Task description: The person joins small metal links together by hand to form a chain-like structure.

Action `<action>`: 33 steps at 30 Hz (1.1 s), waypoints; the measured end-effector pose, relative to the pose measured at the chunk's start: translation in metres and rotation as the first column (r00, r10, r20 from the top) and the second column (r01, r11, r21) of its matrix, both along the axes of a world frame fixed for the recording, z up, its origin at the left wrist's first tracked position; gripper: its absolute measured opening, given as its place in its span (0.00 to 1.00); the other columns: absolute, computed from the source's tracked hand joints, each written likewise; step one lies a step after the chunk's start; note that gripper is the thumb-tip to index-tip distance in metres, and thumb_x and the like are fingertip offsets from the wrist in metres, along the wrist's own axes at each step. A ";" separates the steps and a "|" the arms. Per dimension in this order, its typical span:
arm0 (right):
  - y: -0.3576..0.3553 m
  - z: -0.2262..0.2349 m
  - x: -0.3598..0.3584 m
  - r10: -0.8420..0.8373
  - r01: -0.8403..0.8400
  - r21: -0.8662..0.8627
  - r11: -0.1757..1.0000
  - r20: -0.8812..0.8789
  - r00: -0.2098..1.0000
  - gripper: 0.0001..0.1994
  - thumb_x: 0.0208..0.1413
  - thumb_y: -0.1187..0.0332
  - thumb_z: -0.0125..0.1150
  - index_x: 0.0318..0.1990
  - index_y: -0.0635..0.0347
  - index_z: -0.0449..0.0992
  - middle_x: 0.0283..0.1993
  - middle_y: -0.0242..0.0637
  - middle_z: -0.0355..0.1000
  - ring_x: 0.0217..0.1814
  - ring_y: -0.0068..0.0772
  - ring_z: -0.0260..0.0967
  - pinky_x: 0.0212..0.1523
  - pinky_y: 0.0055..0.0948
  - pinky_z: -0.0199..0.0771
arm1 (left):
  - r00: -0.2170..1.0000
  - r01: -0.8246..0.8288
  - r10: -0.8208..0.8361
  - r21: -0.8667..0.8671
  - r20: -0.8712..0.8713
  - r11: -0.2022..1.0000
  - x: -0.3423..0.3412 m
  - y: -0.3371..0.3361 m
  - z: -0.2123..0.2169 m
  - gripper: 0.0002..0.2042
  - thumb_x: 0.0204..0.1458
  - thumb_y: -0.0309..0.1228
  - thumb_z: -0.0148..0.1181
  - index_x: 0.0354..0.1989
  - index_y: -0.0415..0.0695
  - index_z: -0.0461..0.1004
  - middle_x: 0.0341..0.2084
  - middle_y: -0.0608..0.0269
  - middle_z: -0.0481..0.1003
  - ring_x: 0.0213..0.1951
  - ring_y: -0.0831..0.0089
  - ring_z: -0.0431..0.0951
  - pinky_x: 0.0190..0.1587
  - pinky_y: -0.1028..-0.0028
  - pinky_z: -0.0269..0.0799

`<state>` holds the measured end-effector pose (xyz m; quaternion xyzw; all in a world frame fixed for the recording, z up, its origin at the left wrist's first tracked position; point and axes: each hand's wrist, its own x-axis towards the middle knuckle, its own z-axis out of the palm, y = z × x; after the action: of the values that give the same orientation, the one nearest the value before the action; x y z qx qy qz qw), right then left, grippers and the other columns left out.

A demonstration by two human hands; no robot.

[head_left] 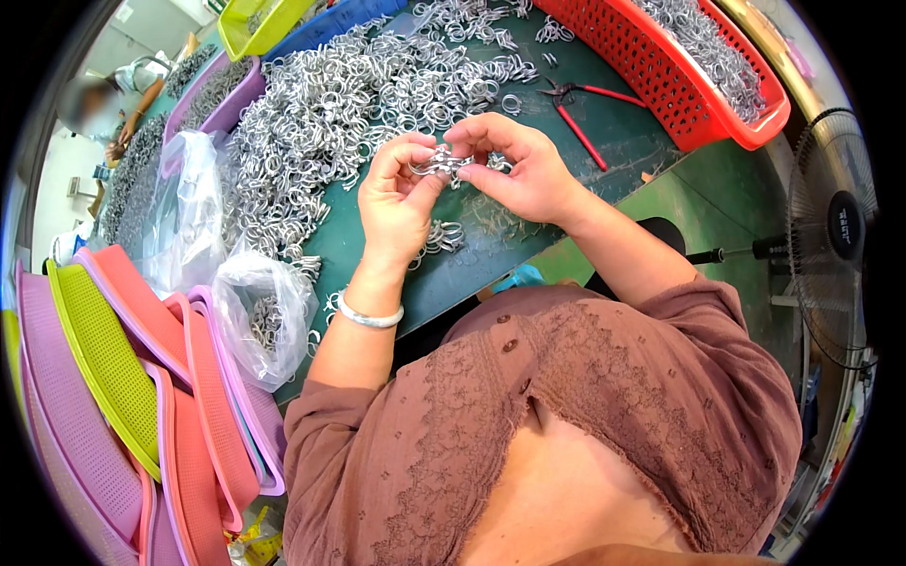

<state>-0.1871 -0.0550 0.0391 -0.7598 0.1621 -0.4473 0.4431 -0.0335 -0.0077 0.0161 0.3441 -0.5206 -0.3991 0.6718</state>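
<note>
Between my two hands, just above the near part of the green table (359, 283), is a small cluster of silvery metal ring pieces (444, 165). My left hand (401, 189) pinches its left side with thumb and fingers; a pale bangle circles that wrist. From the right, my right hand (519, 170) grips the other side, thumb and fingertips closed on it. A large heap of the same ring pieces (321, 104) spreads over the table beyond my hands. Several more ring pieces (442, 238) lie under my left hand. The fingers partly hide the held cluster.
Red-handled pliers (580, 118) lie right of the heap. A red basket (694, 104) of metal pieces stands at the far right, a fan (835, 226) beyond. Stacked plastic baskets (113, 368) and a clear bag (269, 316) are at left. Another person (132, 85) sits far left.
</note>
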 end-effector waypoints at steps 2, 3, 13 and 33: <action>-0.001 -0.002 -0.001 -0.007 0.007 -0.011 1.000 -0.009 1.000 0.16 0.44 0.81 0.55 0.43 0.64 0.67 0.35 0.31 0.67 0.37 0.19 0.63 0.38 0.19 0.65 | 0.999 -0.024 0.026 -0.024 0.047 0.999 0.000 0.001 -0.001 0.13 0.39 0.10 0.52 0.32 0.39 0.67 0.38 0.61 0.66 0.36 0.79 0.69 0.38 0.81 0.69; -0.001 -0.003 -0.002 -0.002 0.002 0.006 1.000 0.004 1.000 0.16 0.44 0.82 0.54 0.43 0.64 0.67 0.35 0.31 0.67 0.38 0.19 0.63 0.39 0.20 0.65 | 0.997 -0.033 0.035 -0.032 0.069 0.999 0.000 0.001 -0.001 0.13 0.39 0.11 0.53 0.33 0.40 0.67 0.38 0.61 0.66 0.36 0.78 0.69 0.39 0.80 0.68; -0.007 -0.013 0.001 0.046 -0.059 0.163 0.985 0.079 0.996 0.14 0.48 0.81 0.52 0.44 0.64 0.66 0.39 0.32 0.65 0.41 0.20 0.63 0.42 0.21 0.65 | 0.810 -0.225 0.373 -0.347 0.452 0.910 0.004 0.003 0.004 0.13 0.38 0.14 0.56 0.34 0.39 0.69 0.34 0.62 0.65 0.32 0.80 0.66 0.32 0.83 0.63; -0.148 0.191 -0.086 -0.866 0.758 -0.453 0.470 -0.070 0.495 0.09 0.41 0.76 0.53 0.32 0.67 0.73 0.26 0.41 0.72 0.25 0.27 0.69 0.27 0.24 0.70 | 0.553 -0.310 0.322 -0.169 0.768 0.936 0.014 -0.003 -0.002 0.12 0.39 0.26 0.59 0.35 0.39 0.71 0.34 0.58 0.68 0.36 0.67 0.69 0.38 0.73 0.65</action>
<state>-0.2734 -0.2033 0.2296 -0.7112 0.4845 -0.5094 -0.0047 -0.0191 -0.0104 0.0139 0.5664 -0.6937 -0.0772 0.4382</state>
